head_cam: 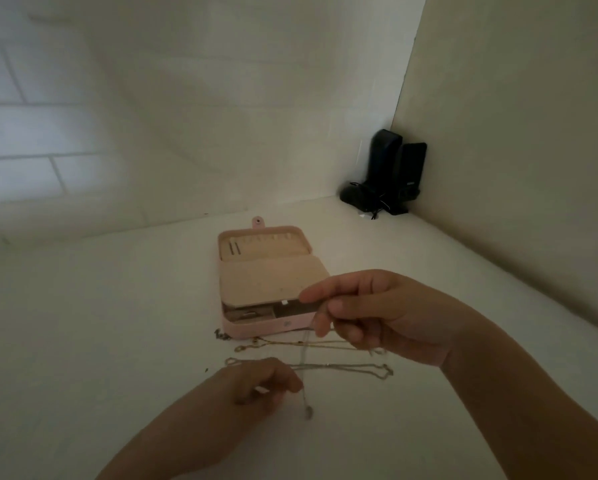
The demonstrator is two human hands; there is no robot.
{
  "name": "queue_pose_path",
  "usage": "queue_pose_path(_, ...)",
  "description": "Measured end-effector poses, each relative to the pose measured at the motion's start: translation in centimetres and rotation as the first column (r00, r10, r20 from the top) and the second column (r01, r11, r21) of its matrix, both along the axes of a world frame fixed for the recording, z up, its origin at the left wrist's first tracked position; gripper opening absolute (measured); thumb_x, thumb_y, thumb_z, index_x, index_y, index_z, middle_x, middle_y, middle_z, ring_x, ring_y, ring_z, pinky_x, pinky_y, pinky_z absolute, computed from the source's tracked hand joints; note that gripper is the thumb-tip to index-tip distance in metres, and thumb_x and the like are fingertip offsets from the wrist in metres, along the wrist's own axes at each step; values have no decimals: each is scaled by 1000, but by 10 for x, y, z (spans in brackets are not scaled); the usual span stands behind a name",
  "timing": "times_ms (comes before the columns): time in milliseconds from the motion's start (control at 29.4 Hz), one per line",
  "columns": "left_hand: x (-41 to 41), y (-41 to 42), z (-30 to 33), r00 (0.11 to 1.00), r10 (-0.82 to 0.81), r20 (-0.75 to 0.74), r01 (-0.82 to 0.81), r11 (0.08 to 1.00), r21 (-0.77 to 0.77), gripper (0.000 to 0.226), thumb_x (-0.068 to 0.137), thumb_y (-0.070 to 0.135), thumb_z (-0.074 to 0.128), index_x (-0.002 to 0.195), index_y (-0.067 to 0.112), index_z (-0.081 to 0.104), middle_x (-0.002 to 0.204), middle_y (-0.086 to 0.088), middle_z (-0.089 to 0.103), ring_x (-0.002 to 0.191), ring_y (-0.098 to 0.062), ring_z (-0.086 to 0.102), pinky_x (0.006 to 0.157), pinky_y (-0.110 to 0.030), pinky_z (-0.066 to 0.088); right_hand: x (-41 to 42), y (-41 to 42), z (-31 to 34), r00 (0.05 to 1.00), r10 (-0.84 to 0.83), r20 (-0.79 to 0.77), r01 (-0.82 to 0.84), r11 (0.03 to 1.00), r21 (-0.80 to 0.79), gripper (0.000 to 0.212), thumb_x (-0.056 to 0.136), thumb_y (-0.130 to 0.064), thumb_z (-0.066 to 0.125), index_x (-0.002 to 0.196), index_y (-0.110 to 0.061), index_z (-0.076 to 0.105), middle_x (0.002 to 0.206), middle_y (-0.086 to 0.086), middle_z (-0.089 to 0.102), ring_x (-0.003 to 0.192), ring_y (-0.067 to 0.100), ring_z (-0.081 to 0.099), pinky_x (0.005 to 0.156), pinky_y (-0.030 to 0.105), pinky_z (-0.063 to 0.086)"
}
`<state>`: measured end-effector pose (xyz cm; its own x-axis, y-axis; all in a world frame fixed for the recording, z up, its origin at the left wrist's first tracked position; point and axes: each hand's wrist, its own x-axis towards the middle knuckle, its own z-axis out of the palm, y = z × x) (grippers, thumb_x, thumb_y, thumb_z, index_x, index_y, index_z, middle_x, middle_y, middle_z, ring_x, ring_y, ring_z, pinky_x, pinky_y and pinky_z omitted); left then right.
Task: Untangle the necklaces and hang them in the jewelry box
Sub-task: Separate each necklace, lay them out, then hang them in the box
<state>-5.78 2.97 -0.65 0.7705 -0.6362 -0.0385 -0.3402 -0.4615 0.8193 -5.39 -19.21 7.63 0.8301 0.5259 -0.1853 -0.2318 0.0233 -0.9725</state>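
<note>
Head view: pink jewelry box (256, 327) open at centre. Right hand (377, 317) pinches silver necklace (304, 382) aloft, pendant hanging free; left hand (259, 382) curled, pinching its lower run. Two gold chains (325, 344) laid straight nearby.

Head view — forward, down, close

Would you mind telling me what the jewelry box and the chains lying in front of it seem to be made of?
Jewelry box: probably pink faux leather, matte, with a snap tab; the beige lining looks velvety. Chains: thin metal links, gold-toned with a faint glint; dim light leaves the exact metal open.
</note>
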Motion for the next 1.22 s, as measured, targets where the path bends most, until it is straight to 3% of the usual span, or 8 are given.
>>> queue_pose_path(102,7,-17,13,990,-6,-140,-24,977,-213,32,82,18,48,102,43,56,107,26,62,105,9,54,89,-13,43,9,9,9,999,-11,36,14,997,-73,32,92,3,42,99,-11,70,71,5,65,49,6,46,47,15,35)
queue_pose_path(272,34,-32,48,975,-19,-222,-85,890,-448,26,81,23,54,105,28,62,100,12,70,99,-4,63,91,-22,48,34,16,33,984,-94,150,114,985,-128,27,93,-3,41,99,-10,67,62,2,53,51,9,37,47,19,27)
queue_pose_path(510,96,-29,69,987,155,44,-140,961,-239,23,92,27,50,77,36,65,75,9,60,62,4,50,62,-6,42,83,23,63,911,-252,327,301,948,-108,17,90,-10,53,95,-17,67,56,-5,39,51,7,32,48,17,30)
queue_pose_path(680,134,-8,66,974,175,-144,-219,886,-409,18,80,37,57,71,28,71,74,15,65,77,-5,58,82,-22,47,120,26,58,738,42,674,468,688,-555,11,74,-43,68,84,-39,67,46,-9,40,39,3,33,48,17,32)
queue_pose_path(782,155,1,61,961,187,-203,-264,838,-478,22,74,38,56,70,24,73,79,6,67,81,-8,61,83,-25,49,141,28,45,736,137,664,445,640,-626,12,77,-39,68,84,-31,73,40,-9,48,35,5,32,42,12,25)
queue_pose_path(884,178,7,52,944,246,-219,-322,829,-458,23,84,26,57,67,23,73,78,5,69,80,-6,61,84,-25,47,164,31,28,752,132,646,432,642,-634,14,80,-40,66,80,-29,74,55,1,61,45,3,38,48,16,32)
queue_pose_path(1054,212,17,28,918,328,-222,-394,812,-430,21,88,18,57,76,17,73,90,-7,72,87,-14,62,86,-28,43,191,46,10,789,251,560,324,606,-727,16,83,-37,66,88,-25,75,50,-11,53,42,-1,44,45,9,32)
queue_pose_path(1224,232,18,8,885,453,-108,-460,810,-364,13,87,19,61,90,20,73,113,7,62,106,-7,56,81,-7,41,213,53,7,791,84,606,380,707,-596,17,85,-36,63,81,-23,74,56,3,55,47,10,39,47,20,33)
